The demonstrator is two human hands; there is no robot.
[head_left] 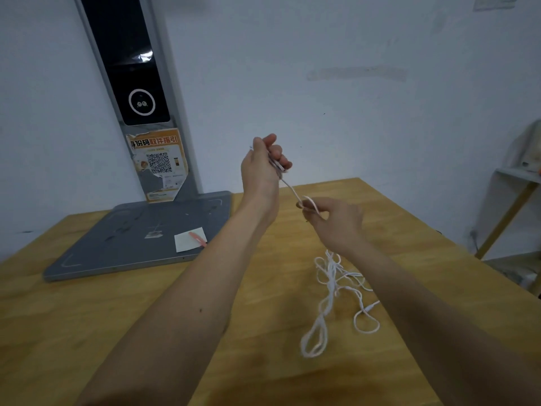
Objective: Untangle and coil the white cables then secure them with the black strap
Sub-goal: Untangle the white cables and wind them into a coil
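White cables (333,291): thin white leads, most of them lying in a loose tangle of loops on the tabletop near the right forearm. One run rises from the heap, hidden behind the right hand, and reappears stretched between the two hands above the table.
Plug end: a small jack-like connector (369,309) shows at the right edge of the tangle, lying free, so that end looks unworked.
Left hand (263,168): raised highest, fingers (278,152) curled round a gathered bunch of cable. It seems to serve as the anchor, keeping the collected turns together while more is fed in.
Right hand (330,221): lower and nearer, thumb and forefinger pinching a small loop of the cable, the other fingers loosely curled. Holding the run taut between the hands likely lets the strand be drawn out of the snarl without tightening knots.
Stage, as a judgement: early; untangling and the first turns of coiling, with most of the length still on the wood.
Black strap: not visible anywhere I can make out.
Tabletop (102,312): yellowish wood, carrying the tangle.
Grey scanner stand (137,247): flat base on the far left of the tabletop, upright dark panel with a QR sticker; a white slip (187,240) and a pink pen-like item (198,239) lie on the base, well apart from the cables.
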